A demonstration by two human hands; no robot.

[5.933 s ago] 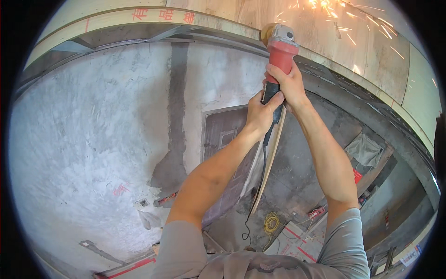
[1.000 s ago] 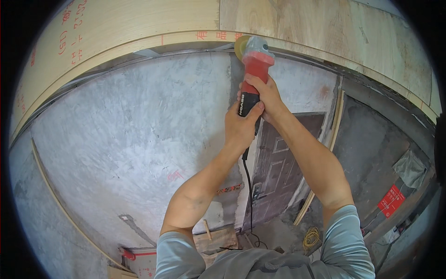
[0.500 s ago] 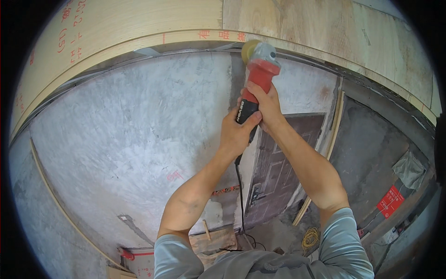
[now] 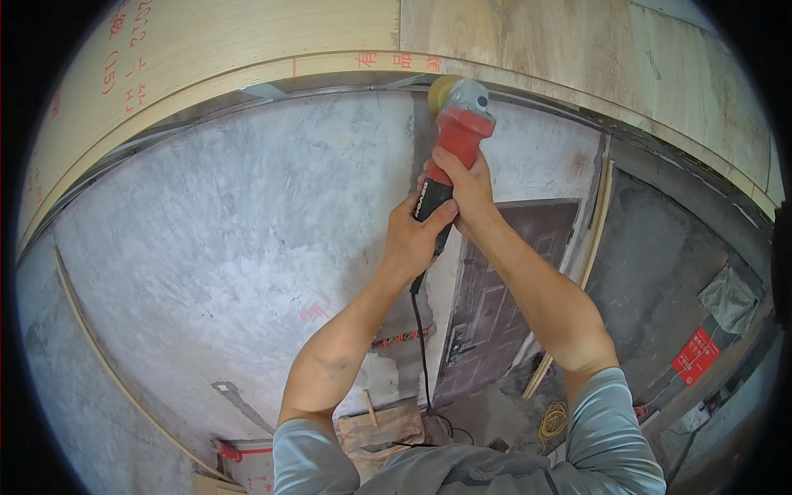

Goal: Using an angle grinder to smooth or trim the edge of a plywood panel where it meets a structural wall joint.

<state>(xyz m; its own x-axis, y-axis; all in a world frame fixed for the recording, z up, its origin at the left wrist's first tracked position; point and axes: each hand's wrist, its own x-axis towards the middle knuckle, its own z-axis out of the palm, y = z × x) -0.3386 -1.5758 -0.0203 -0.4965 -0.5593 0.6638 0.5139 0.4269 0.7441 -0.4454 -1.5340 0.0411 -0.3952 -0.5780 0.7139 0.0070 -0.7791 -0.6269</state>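
Observation:
An angle grinder (image 4: pixel 458 132) with a red and black body, silver head and yellowish disc (image 4: pixel 440 96) is raised near the long edge of pale plywood boards (image 4: pixel 338 62) and a metal channel (image 4: pixel 268 91). My right hand (image 4: pixel 466 186) is closed round its red middle, thumb lying across the body. Lower down, my left hand (image 4: pixel 417 235) grips the black handle. A black cord (image 4: pixel 421 346) hangs from the handle toward the floor. Whether the disc touches the edge is unclear.
Behind are a plastered grey wall (image 4: pixel 206 206) and a dark panelled door (image 4: pixel 503 322). Wooden strips stand at the left (image 4: pixel 78 305) and right (image 4: pixel 601 210). Below lie a coiled yellow cable (image 4: pixel 553 425) and a board (image 4: pixel 379 421). A red sign (image 4: pixel 695 356) is at the right.
The sparks of about six seconds ago are gone, and the view has shifted. Over the last second the grinder and both hands have moved slightly down, the handle swinging left.

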